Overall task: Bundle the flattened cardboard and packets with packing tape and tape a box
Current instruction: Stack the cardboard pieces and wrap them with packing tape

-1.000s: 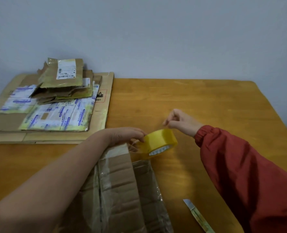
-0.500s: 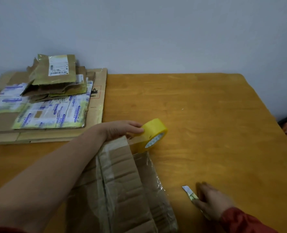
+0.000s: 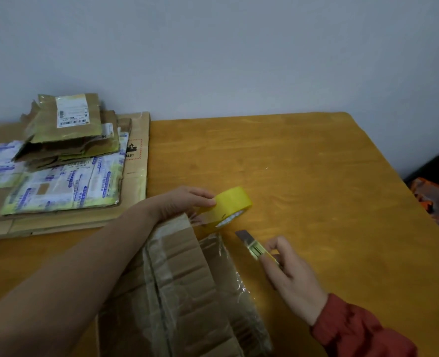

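Observation:
A yellow roll of packing tape (image 3: 230, 204) is held on edge by my left hand (image 3: 185, 200) at the far end of a flattened cardboard bundle (image 3: 187, 287), which lies in front of me wrapped in clear tape. A strip of tape runs from the roll down to the bundle's end. My right hand (image 3: 290, 276) grips a yellow-green utility knife (image 3: 254, 244) with its blade out, the tip pointing at the tape just right of the bundle. At the back left lies a stack of flattened cardboard and packets (image 3: 59, 161).
The wooden table (image 3: 303, 176) stands against a grey wall, its right edge running diagonally. Beyond that edge, a dark and orange object (image 3: 434, 199) sits on the floor.
My right hand left the tape roll, dropped to the knife near the front edge, picked it up and brought its blade up toward the tape. My left hand kept hold of the roll.

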